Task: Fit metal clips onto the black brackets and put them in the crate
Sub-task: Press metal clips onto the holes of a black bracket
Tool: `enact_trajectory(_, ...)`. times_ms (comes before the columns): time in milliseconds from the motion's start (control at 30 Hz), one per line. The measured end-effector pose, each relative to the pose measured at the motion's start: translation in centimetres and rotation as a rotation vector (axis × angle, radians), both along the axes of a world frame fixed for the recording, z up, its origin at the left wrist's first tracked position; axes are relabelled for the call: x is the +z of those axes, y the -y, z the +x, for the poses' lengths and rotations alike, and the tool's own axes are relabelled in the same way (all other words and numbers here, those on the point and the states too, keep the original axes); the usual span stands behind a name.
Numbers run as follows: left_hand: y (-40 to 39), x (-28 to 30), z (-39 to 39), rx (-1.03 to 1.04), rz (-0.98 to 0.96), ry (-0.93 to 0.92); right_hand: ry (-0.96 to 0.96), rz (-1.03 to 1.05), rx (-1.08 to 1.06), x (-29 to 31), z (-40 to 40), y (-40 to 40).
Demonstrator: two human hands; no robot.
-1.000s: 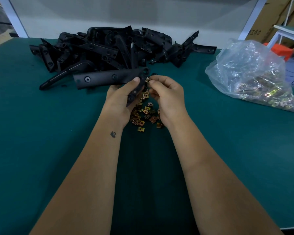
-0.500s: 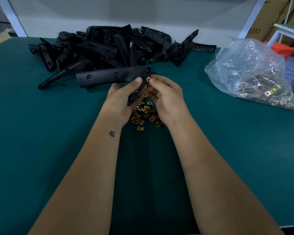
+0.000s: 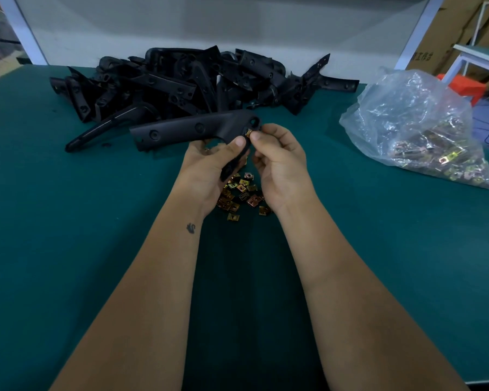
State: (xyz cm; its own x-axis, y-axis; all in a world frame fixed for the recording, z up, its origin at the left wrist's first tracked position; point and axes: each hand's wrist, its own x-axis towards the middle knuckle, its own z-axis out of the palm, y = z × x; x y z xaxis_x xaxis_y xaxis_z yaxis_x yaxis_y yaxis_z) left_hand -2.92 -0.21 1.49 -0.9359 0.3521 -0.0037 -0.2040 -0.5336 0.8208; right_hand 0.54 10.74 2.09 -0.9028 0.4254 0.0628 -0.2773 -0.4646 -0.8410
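My left hand grips a long black bracket by its lower leg, with the long arm pointing left above the table. My right hand pinches a small brass-coloured metal clip between thumb and forefinger, right against the bracket's corner near its round hole. Below my hands lies a small heap of loose clips on the green table top. A large pile of black brackets lies at the back of the table. No crate is in view.
A clear plastic bag of more clips lies at the right. One curved black bracket rests in front of the pile on the left. Behind the green table stand a white wall panel and cardboard boxes at the far right.
Both hands hold about the same place. The bracket has tilted slightly and the clip sits closer against the bracket's corner.
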Motion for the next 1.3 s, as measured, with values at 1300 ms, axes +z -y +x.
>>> enact_trajectory(1300, 0.8, 0.2, -0.9, 0.17, 0.144, 0.24, 0.299, 1.014, -0.101, -0.8, 0.3, -1.4)
